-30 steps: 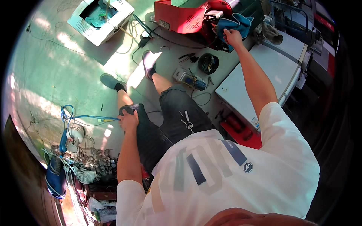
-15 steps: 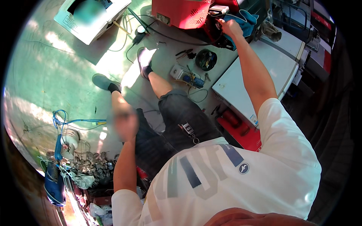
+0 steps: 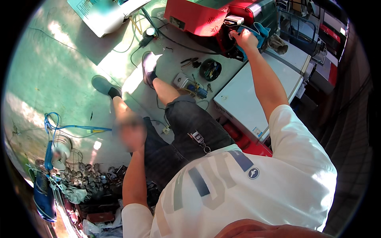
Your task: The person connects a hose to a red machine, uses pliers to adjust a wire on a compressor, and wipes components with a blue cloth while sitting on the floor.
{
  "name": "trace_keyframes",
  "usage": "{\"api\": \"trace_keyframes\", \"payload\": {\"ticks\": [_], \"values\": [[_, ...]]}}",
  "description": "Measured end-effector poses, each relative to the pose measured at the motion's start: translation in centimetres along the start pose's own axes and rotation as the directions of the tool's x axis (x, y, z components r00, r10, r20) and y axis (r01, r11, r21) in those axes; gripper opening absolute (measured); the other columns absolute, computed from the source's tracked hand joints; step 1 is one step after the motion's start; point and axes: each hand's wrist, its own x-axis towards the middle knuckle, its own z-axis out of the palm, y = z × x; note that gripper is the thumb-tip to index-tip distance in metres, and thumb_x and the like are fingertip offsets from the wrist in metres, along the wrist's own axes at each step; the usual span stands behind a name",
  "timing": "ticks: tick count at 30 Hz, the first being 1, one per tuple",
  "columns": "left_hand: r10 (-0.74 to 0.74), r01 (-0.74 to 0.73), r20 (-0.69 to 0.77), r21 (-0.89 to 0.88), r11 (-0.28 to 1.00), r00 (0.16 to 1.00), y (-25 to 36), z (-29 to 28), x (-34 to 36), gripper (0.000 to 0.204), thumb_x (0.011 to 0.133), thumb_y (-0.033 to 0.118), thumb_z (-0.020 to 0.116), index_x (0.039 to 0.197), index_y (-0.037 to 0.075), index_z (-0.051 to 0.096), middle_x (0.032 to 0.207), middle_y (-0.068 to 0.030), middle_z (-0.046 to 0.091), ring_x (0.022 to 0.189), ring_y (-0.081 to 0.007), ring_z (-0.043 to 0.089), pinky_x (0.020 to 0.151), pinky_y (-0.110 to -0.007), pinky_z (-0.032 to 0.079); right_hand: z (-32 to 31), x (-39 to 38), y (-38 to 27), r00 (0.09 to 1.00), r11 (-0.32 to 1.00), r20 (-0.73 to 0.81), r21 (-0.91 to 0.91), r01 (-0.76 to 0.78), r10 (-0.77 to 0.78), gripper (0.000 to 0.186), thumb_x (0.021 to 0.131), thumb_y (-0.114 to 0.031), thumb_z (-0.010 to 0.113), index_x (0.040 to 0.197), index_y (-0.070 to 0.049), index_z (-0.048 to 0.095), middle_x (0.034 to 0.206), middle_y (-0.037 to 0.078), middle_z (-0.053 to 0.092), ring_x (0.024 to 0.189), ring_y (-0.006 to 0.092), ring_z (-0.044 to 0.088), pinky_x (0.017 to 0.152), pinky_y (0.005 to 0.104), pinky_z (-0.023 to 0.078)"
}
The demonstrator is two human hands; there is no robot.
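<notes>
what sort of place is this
Probably a repair workshop or cluttered garage: a red, angular vented housing, a round black bowl of small items and a large white box-shaped appliance.

Right hand [image 3: 245,39] forward — left hand [image 3: 135,135] nearer

A smooth, pale floor [image 3: 51,75] tinted green at the left runs across the left and middle of the frame, with bright, uneven sunlight patches [image 3: 25,110] at the far left and near the centre, and a broad shadow [image 3: 89,44] towards the upper left. Right of centre stands a boxy white cabinet [image 3: 243,95] with a flat top, a dark metal frame [image 3: 303,28] rising beyond it, while the far right edge sinks into gloom, its surfaces too dim to make out.
</notes>
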Motion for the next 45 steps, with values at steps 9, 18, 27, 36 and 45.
{"api": "trace_keyframes", "payload": {"ticks": [9, 18, 27, 36, 45], "values": [[-0.056, 0.054, 0.048, 0.038, 0.998, 0.997, 0.6, -0.2, 0.1, 0.054, 0.083, 0.047, 0.065, 0.123, 0.011, 0.063, 0.130, -0.0184, 0.051, 0.121, -0.0378, 0.051, 0.102, -0.048, 0.043, 1.9, 1.2, 0.7, 0.944, 0.949, -0.180, -0.206, 0.237, -0.275, 0.050, 0.089, -0.055, 0.063, 0.099, -0.006, 0.071, 0.093, 0.012, 0.074, 0.089, 0.0308, 0.073, 0.071, 0.0432, 0.059], [-0.079, 0.075, 0.076, 0.055, 0.996, 0.994, 1.2, -0.6, 0.4, 0.055, 0.083, 0.048, 0.064, 0.123, 0.011, 0.063, 0.132, -0.0189, 0.050, 0.122, -0.0375, 0.050, 0.102, -0.048, 0.043, 1.1, 1.9, 0.7, 0.966, 0.957, -0.121, -0.209, 0.200, -0.228, 0.045, 0.090, -0.052, 0.064, 0.091, -0.008, 0.070, 0.090, 0.011, 0.075, 0.083, 0.0270, 0.074, 0.067, 0.0421, 0.059], [-0.148, 0.144, 0.009, 0.181, 0.973, 0.989, 2.6, -1.0, 0.2, 0.054, 0.080, 0.046, 0.065, 0.118, 0.008, 0.065, 0.132, -0.0207, 0.051, 0.121, -0.0398, 0.050, 0.098, -0.051, 0.043, 1.7, 4.8, 1.3, 0.950, 0.971, 0.237, -0.073, 0.226, -0.203, 0.049, 0.096, -0.048, 0.059, 0.070, -0.008, 0.072, 0.057, 0.006, 0.067, 0.058, 0.0225, 0.070, 0.057, 0.0382, 0.057], [-0.146, 0.146, -0.016, 0.170, 0.975, 0.989, 2.8, -1.0, 0.2, 0.051, 0.079, 0.045, 0.066, 0.116, 0.009, 0.066, 0.128, -0.0206, 0.053, 0.118, -0.0395, 0.051, 0.097, -0.051, 0.044, 0.7, 2.3, 0.4, 0.955, 0.911, -0.033, -0.310, 0.270, -0.295, 0.049, 0.086, -0.053, 0.069, 0.099, -0.005, 0.070, 0.096, 0.015, 0.074, 0.089, 0.0304, 0.073, 0.072, 0.0420, 0.059], [-0.148, 0.148, -0.013, 0.173, 0.974, 0.989, 2.5, -0.8, 0.1, 0.050, 0.079, 0.044, 0.066, 0.115, 0.009, 0.065, 0.128, -0.0203, 0.053, 0.117, -0.0396, 0.051, 0.097, -0.051, 0.044, -0.1, 1.3, 0.0, 0.996, 0.986, 0.039, -0.139, 0.089, -0.084, 0.058, 0.091, -0.062, 0.058, 0.103, -0.007, 0.071, 0.097, 0.017, 0.074, 0.092, 0.0344, 0.072, 0.077, 0.0438, 0.059]]}}
